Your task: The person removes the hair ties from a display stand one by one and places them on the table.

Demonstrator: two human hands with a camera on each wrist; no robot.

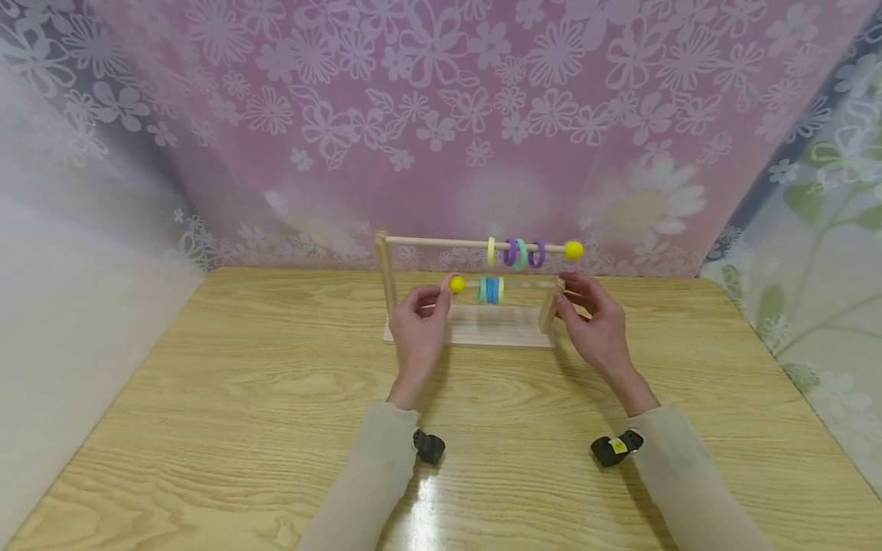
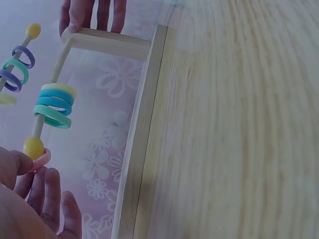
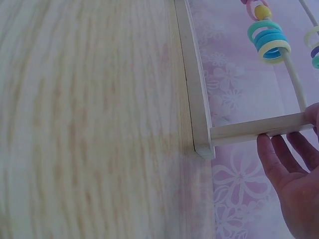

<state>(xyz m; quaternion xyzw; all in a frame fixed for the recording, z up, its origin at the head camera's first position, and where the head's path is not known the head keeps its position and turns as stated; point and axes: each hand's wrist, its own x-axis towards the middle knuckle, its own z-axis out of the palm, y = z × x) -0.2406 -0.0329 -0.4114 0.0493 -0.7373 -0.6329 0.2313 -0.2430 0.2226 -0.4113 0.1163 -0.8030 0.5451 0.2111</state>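
Observation:
A wooden rack point(image 1: 482, 329) with two rods stands on the table. My left hand point(image 1: 420, 325) pinches a pink ring point(image 2: 43, 160) between thumb and fingers, right at the yellow ball point(image 1: 458, 284) ending the lower rod point(image 1: 530, 285). The ring overlaps the ball in the left wrist view. Green, blue and pale yellow rings point(image 2: 55, 105) hang together along that rod. At its other end, my right hand point(image 1: 598, 325) grips the top of the short post point(image 3: 249, 128), thumb on one side and fingers on the other.
The upper rod point(image 1: 441, 242) runs from a taller post point(image 1: 387, 275) at the left to another yellow ball point(image 1: 573, 250). Yellow, purple and green rings point(image 1: 521, 254) hang on it. Behind the wood-grain table point(image 1: 276, 428) hangs a pink flowered curtain point(image 1: 413, 153).

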